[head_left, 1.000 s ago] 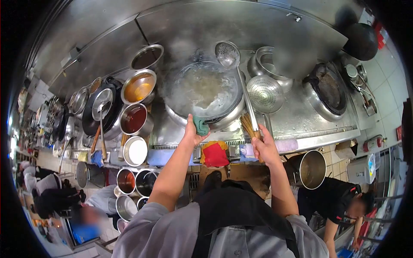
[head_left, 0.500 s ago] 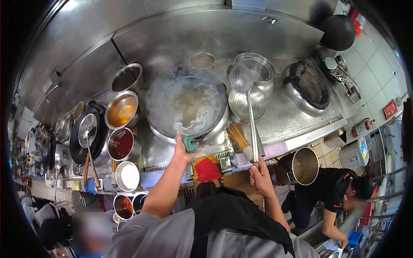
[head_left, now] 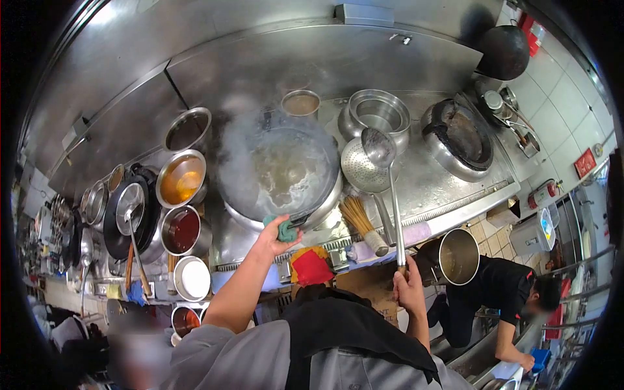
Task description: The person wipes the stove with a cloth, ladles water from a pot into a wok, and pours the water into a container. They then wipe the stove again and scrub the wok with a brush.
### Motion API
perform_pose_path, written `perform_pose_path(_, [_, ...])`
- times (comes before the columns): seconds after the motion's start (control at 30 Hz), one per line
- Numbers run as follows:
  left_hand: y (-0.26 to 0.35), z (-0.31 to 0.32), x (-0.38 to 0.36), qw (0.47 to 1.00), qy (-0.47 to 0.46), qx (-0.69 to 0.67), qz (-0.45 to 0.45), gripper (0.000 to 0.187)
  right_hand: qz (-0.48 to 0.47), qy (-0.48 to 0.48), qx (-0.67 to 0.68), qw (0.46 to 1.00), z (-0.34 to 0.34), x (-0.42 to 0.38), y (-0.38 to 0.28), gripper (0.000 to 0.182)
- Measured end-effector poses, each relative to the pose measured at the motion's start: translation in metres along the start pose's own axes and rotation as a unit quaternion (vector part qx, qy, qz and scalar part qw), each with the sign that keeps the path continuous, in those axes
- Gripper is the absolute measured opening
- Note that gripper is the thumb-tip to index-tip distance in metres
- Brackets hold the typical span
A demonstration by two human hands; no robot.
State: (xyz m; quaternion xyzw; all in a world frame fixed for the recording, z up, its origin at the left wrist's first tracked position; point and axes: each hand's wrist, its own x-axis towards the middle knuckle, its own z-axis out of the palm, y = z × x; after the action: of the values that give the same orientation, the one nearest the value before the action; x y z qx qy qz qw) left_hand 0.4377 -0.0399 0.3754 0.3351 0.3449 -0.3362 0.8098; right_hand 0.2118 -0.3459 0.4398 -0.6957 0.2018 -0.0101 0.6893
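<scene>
A large wok (head_left: pixel 237 207) stands on the range with steaming, cloudy liquid in it. At its near rim my left hand (head_left: pixel 275 242) presses a folded green cloth (head_left: pixel 286 229) against the wok's dark handle, which is partly hidden. My right hand (head_left: pixel 409 286) is closed round the end of a long ladle (head_left: pixel 394 195). The ladle's bowl is raised over a perforated strainer (head_left: pixel 357 168) lying right of the wok. A bamboo brush (head_left: pixel 361 221) rests beside the strainer's handle, close to the ladle shaft.
Metal pots of amber liquid (head_left: pixel 195 162) and red sauce (head_left: pixel 203 224) stand left of the wok. Stacked steel pots (head_left: pixel 400 104) and a second burner (head_left: pixel 455 162) are to the right. A co-worker (head_left: pixel 487 292) bends down at lower right, near a hanging pot (head_left: pixel 469 253).
The ladle's bowl has moved right and down, and my right hand has moved right and lower. My left hand stays at the wok with the cloth. The view has shifted slightly.
</scene>
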Motion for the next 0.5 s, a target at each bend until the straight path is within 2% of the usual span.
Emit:
perform_pose_path(0.07, [-0.002, -0.003, 0.009, 1.000, -0.011, -0.021, 0.017, 0.025, 0.003, -0.011, 0.033, 0.999, 0.006, 0.007, -0.011, 0.052])
perform_pose_path(0.1, [-0.003, 0.000, 0.013, 0.998, 0.015, -0.051, 0.013, 0.014, 0.031, -0.036, 0.182, 0.982, 0.011, 0.010, -0.015, 0.050])
perform_pose_path(0.13, [-0.003, 0.002, 0.013, 0.999, 0.017, -0.050, 0.012, 0.014, 0.057, -0.056, 0.327, 0.942, 0.014, 0.014, -0.019, 0.048])
perform_pose_path(0.17, [-0.005, 0.004, 0.012, 0.998, 0.020, -0.056, 0.031, 0.012, 0.089, -0.104, 0.367, 0.920, 0.013, 0.025, -0.012, 0.048])
perform_pose_path(0.2, [-0.008, 0.004, 0.013, 0.997, 0.024, -0.062, 0.048, 0.011, 0.093, -0.098, 0.367, 0.920, 0.015, 0.033, -0.009, 0.048])
perform_pose_path(0.23, [-0.010, 0.004, 0.017, 0.995, 0.049, -0.061, 0.061, 0.008, 0.074, -0.066, 0.206, 0.974, 0.017, 0.043, -0.009, 0.050])
perform_pose_path(0.27, [-0.013, 0.004, 0.021, 0.995, 0.047, -0.061, 0.057, 0.008, 0.052, -0.035, 0.036, 0.997, 0.017, 0.051, -0.013, 0.051])
perform_pose_path(0.33, [-0.014, 0.000, 0.020, 0.994, 0.029, -0.066, 0.086, 0.009, 0.072, -0.046, 0.046, 0.995, 0.012, 0.051, -0.018, 0.054])
perform_pose_path(0.4, [-0.015, 0.000, 0.021, 0.994, 0.033, -0.057, 0.085, 0.009, 0.101, -0.078, 0.211, 0.969, 0.013, 0.045, -0.014, 0.052])
perform_pose_path(0.43, [-0.016, 0.000, 0.020, 0.994, 0.036, -0.050, 0.085, 0.009, 0.119, -0.076, 0.242, 0.960, 0.015, 0.043, -0.010, 0.053])
perform_pose_path(0.47, [-0.016, -0.003, 0.021, 0.994, 0.036, -0.051, 0.086, 0.009, 0.119, -0.077, 0.242, 0.960, 0.017, 0.040, -0.006, 0.053])
perform_pose_path(0.5, [-0.016, -0.004, 0.020, 0.995, 0.022, -0.044, 0.086, 0.011, 0.109, -0.051, 0.131, 0.984, 0.020, 0.039, -0.006, 0.054])
